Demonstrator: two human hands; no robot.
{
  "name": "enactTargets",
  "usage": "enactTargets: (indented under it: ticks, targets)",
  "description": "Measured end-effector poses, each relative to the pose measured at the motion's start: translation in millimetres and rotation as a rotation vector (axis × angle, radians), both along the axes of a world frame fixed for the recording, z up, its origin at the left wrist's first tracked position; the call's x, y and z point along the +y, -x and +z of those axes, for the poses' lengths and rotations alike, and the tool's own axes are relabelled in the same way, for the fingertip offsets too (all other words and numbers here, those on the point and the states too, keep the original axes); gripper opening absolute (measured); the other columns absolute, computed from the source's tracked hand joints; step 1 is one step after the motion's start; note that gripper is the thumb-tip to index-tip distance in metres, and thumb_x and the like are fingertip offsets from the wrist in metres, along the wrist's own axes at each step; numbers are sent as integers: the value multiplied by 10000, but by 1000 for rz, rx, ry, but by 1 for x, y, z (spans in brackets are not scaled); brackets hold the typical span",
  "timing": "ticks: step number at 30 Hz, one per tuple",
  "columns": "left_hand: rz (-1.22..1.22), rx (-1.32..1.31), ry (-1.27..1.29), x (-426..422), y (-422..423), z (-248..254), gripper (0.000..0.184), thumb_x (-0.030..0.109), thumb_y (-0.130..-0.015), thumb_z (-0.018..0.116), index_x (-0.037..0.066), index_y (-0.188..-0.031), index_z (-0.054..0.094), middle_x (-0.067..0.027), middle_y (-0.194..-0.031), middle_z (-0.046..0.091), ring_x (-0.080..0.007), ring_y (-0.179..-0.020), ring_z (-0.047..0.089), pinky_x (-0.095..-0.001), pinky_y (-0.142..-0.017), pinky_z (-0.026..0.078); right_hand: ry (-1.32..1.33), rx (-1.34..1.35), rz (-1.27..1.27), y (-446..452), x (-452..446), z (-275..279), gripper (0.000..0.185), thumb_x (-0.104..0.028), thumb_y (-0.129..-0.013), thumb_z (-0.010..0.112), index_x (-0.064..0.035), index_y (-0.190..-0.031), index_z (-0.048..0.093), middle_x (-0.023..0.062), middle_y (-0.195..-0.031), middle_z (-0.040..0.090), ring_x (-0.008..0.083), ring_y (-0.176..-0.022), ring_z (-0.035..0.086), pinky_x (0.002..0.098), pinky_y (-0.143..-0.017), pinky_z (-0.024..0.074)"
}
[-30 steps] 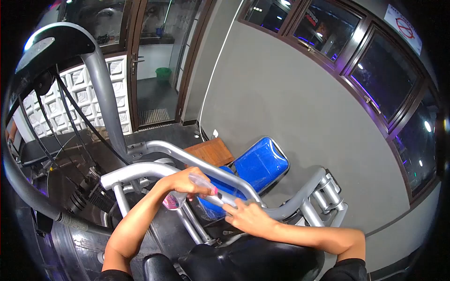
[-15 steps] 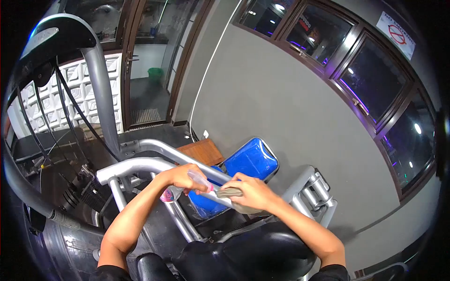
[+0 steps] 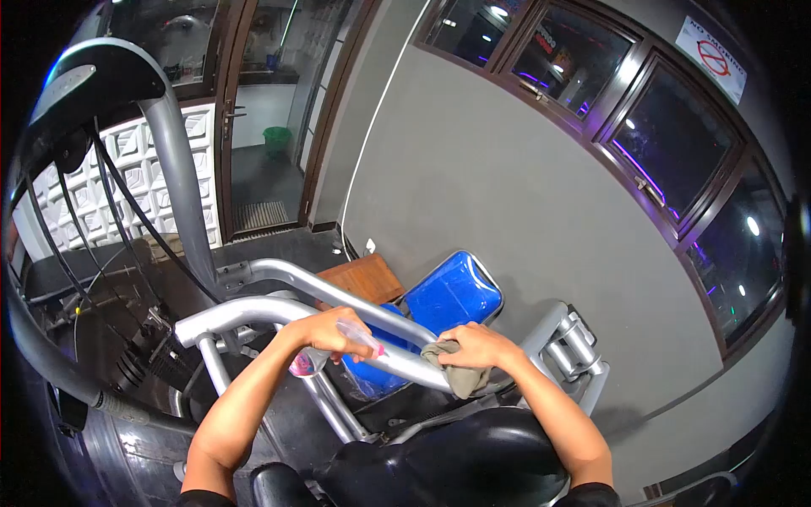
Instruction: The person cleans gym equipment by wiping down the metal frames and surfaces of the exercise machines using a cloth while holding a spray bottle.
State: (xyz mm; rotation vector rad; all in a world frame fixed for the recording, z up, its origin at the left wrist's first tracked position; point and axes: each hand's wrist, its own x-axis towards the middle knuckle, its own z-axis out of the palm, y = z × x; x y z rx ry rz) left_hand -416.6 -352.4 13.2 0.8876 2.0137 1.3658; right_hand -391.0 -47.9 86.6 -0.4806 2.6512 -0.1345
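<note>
My left hand (image 3: 332,331) is closed around a clear spray bottle (image 3: 302,364) with a pink nozzle tip, held tilted over the silver frame tube. My fingers hide much of the bottle. A grey-green cloth (image 3: 464,378) is gripped in my right hand (image 3: 475,346), draped over the lower end of the silver tube (image 3: 404,363) of a gym machine. The cloth covers that end of the tube. Below my hands is a black padded seat (image 3: 456,452).
A blue folding chair (image 3: 454,291) and a wooden box or board (image 3: 365,279) stand behind the tube near the grey wall (image 3: 473,169). The machine's cables (image 3: 127,182) and upright frame (image 3: 182,169) rise at left. More silver frame parts (image 3: 568,346) are at right.
My right hand has moved right and slightly down along the tube, away from the bottle, and the cloth now hangs spread over the tube. My left hand stays nearly in place with the bottle.
</note>
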Motion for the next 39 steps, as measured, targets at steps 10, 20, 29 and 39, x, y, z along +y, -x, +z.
enactTargets:
  ticks: [10,20,29,39]
  targets:
    - [8,-211,-41,-13,2,0,270,247,-828,742,30,-987,763,-61,-796,726,-106,-605,637,-252,-499,501,337,-51,27,35,-46,-52,475,-424,-843,652,-103,-1190,700,208,-1035,717,353,-977,696,427,-876,529]
    - [5,-71,-1,-17,0,-3,185,213,-845,760,29,-860,744,-27,-722,695,-79,-589,589,-263,-525,457,180,-601,-9,62,26,-62,492,-513,-877,638,-85,-1092,746,65,-938,719,156,-844,623,344,-786,504]
    - [-13,-95,-10,-18,-1,4,196,217,-841,752,22,-864,752,-17,-656,666,-69,-552,597,-245,-479,461,598,-229,-50,48,-20,-84,491,-457,-787,704,-72,-1089,736,157,-974,738,251,-881,702,371,-824,521]
    - [-3,-71,19,-17,-2,10,197,226,-830,742,46,-910,762,-12,-651,665,-69,-551,591,-257,-490,442,491,-111,297,28,-35,-17,321,-296,-789,722,-69,-1010,672,135,-1017,688,345,-963,651,425,-841,501]
